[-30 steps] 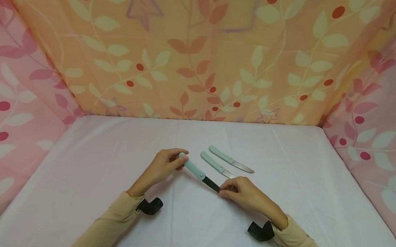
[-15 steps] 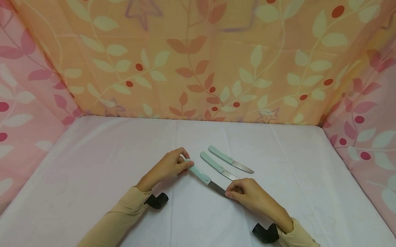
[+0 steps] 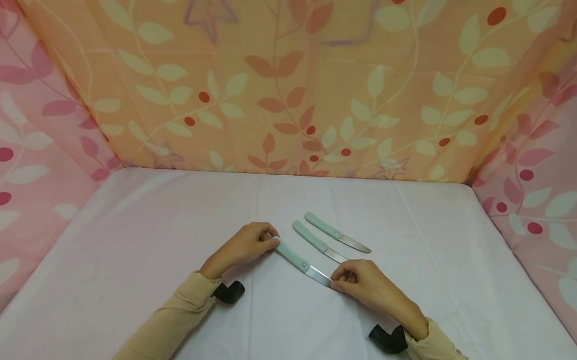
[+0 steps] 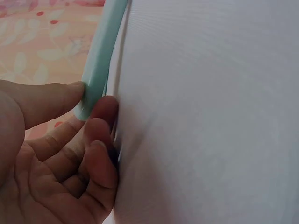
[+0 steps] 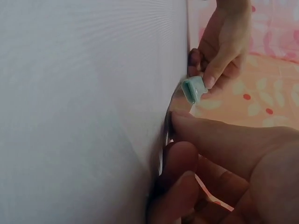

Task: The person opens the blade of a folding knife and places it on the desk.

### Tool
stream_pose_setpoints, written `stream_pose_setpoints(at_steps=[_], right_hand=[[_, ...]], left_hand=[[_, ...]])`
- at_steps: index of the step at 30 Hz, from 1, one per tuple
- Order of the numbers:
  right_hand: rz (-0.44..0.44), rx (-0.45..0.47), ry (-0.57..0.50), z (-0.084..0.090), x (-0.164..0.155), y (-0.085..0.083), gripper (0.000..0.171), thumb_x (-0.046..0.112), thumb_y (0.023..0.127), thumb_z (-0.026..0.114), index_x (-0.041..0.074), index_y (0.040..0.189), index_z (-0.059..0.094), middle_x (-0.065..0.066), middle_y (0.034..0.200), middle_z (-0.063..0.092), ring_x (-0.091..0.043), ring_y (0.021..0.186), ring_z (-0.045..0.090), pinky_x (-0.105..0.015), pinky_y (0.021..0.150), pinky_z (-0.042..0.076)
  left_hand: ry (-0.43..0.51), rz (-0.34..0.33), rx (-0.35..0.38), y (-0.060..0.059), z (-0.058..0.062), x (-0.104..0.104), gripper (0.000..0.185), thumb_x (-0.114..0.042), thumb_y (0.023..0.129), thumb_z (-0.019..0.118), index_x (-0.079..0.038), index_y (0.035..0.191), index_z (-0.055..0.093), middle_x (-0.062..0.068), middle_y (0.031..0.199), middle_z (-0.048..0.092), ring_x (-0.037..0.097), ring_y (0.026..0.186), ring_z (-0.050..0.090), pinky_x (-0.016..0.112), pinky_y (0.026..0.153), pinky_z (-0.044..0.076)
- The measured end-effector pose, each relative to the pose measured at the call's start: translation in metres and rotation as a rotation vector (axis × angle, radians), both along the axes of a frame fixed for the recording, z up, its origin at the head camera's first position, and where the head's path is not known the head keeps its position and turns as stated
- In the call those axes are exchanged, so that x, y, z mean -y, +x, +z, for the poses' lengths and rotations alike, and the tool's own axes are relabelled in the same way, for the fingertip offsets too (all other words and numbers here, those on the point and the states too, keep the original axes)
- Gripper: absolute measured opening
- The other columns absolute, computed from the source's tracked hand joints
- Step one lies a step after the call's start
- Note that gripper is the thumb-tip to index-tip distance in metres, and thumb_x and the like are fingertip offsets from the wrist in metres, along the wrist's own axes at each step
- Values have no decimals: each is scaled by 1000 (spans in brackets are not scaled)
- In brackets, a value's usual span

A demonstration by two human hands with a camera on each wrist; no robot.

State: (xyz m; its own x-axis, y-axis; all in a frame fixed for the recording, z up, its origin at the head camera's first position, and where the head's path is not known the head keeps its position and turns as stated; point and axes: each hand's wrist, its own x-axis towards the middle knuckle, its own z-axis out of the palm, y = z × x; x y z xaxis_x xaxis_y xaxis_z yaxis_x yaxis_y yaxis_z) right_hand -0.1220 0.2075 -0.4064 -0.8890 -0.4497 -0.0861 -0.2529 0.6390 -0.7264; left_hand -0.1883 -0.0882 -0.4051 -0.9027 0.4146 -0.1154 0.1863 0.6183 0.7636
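While three knives with pale green handles lie side by side near the middle of the white-covered counter (image 3: 148, 238), both hands work the nearest knife (image 3: 297, 260). The left hand (image 3: 240, 247) pinches the butt of its handle between thumb and fingers (image 4: 100, 114). The right hand (image 3: 368, 283) pinches the blade tip. The second knife (image 3: 317, 243) and third knife (image 3: 336, 234) lie just behind, untouched.

Mint-handled knife (image 3: 299, 262) lies flat on the cloth (blade bare).
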Motion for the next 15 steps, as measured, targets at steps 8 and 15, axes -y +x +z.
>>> stream_pose_setpoints(at_steps=[8, 15], right_hand=[[1, -15, -4, 1, -1, 0, 12, 21, 88, 75, 11, 93, 73, 6, 76, 62, 0, 64, 51, -19, 60, 45], [-24, -53, -9, 10, -4, -1, 17, 22, 90, 73, 10, 101, 72, 4, 85, 69, -1, 70, 61, -20, 66, 50]], left_hand=[[-40, -6, -29, 3, 3, 0, 32, -19, 95, 65, -1, 123, 65, 1, 85, 69, 9, 79, 58, 28, 79, 48], [-46, -9, -72, 6, 17, 4, 36, -23, 97, 63, -5, 128, 61, 4, 94, 70, 13, 83, 63, 30, 77, 51]])
